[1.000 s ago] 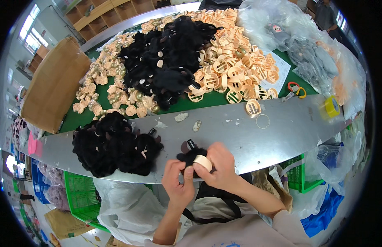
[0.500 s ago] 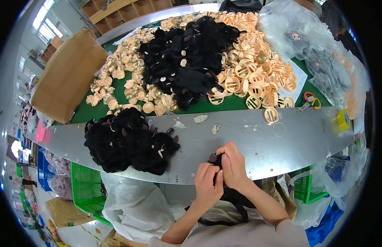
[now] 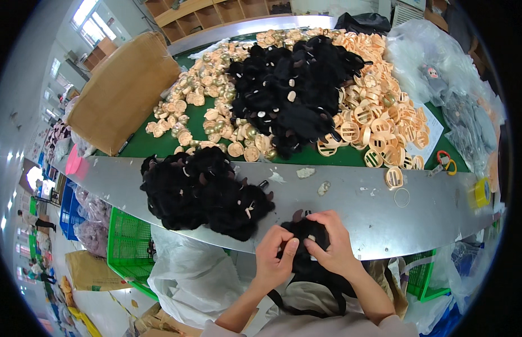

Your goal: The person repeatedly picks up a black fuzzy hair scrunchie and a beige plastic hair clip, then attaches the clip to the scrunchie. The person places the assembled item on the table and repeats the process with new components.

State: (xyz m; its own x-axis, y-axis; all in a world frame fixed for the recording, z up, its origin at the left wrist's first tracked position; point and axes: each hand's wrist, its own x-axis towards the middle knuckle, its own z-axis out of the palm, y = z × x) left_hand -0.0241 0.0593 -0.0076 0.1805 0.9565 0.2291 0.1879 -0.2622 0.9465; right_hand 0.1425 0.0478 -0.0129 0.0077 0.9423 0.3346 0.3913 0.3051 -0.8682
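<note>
At the near edge of the metal worktop, my left hand (image 3: pixel 276 258) and my right hand (image 3: pixel 334 244) grip a small black plush toy (image 3: pixel 306 233) from its two sides. A brownish ear and a small pale patch show on it. My left fingers are curled on one side; my right thumb presses on its front. To the left of my hands, a pile of similar black plush pieces (image 3: pixel 199 194) rests on the worktop. Farther back, a bigger heap of black plush pieces (image 3: pixel 283 90) covers the green surface.
Peach slotted round pieces (image 3: pixel 379 135) and gold-and-peach pieces (image 3: pixel 216 123) surround the heap. A cardboard sheet (image 3: pixel 123 92) stands at left. Orange-handled scissors (image 3: pixel 443 163), yellow tape (image 3: pixel 482 192) and a clear ring (image 3: pixel 402 197) lie at right. Green crates (image 3: pixel 129 247) sit below.
My hands have spread slightly apart on the plush toy, so more of its black front now shows between them. My view has shifted, moving the whole table rightward and down.
</note>
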